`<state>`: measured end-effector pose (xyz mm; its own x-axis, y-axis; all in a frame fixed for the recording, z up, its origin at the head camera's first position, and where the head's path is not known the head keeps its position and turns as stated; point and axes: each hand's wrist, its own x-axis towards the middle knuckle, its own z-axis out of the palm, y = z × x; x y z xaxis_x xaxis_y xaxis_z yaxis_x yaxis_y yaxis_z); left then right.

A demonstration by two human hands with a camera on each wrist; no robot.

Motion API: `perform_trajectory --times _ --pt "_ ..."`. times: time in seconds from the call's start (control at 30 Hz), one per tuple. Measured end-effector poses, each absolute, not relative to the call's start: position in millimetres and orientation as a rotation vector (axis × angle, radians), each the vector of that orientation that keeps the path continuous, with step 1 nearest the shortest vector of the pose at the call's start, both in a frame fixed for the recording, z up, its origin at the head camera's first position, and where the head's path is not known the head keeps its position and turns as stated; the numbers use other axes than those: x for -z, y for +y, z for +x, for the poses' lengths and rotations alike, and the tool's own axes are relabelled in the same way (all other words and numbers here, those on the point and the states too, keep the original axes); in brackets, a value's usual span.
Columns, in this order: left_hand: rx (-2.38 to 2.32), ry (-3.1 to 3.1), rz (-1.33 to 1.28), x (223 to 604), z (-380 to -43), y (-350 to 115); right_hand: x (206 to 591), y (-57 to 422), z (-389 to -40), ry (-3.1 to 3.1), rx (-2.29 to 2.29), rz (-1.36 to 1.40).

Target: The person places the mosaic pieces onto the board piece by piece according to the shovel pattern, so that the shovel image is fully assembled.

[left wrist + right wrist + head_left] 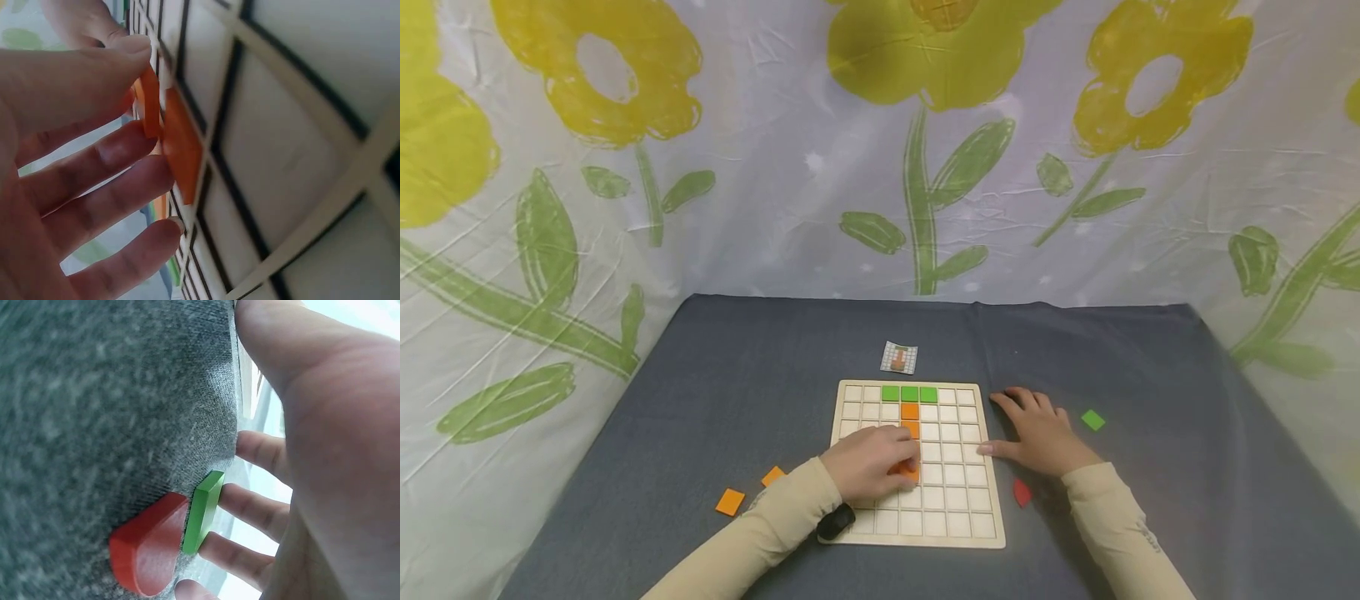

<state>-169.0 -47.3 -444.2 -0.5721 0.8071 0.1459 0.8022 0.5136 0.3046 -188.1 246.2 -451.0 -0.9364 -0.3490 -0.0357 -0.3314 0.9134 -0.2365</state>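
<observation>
My left hand (872, 463) is over the middle of a pale wooden grid board (951, 522). Its thumb and a fingertip pinch an orange square tile (148, 100), tilted on edge close over the grid. Another orange tile (181, 147) lies flat in a cell right beside the fingertips. Three green tiles (909, 394) fill the middle of the top row, with orange tiles (910, 412) in a column below, partly hidden by the hand. My right hand (1045, 433) rests at the board's right edge, fingers spread, thumb at the rim, holding nothing.
Loose orange tiles (730, 502) lie left of the board, one partly behind the left sleeve. Right of it lie a red curved piece (1022, 492) and a green tile (1093, 419). A small pattern card (899, 357) lies beyond the board on the dark cloth (775, 350).
</observation>
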Motion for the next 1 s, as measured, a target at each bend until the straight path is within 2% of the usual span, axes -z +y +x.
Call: perform_trajectory --times 1.0 --pt "-0.55 2.732 1.468 448.3 -173.3 -45.3 453.1 246.2 -188.8 2.988 0.371 -0.54"
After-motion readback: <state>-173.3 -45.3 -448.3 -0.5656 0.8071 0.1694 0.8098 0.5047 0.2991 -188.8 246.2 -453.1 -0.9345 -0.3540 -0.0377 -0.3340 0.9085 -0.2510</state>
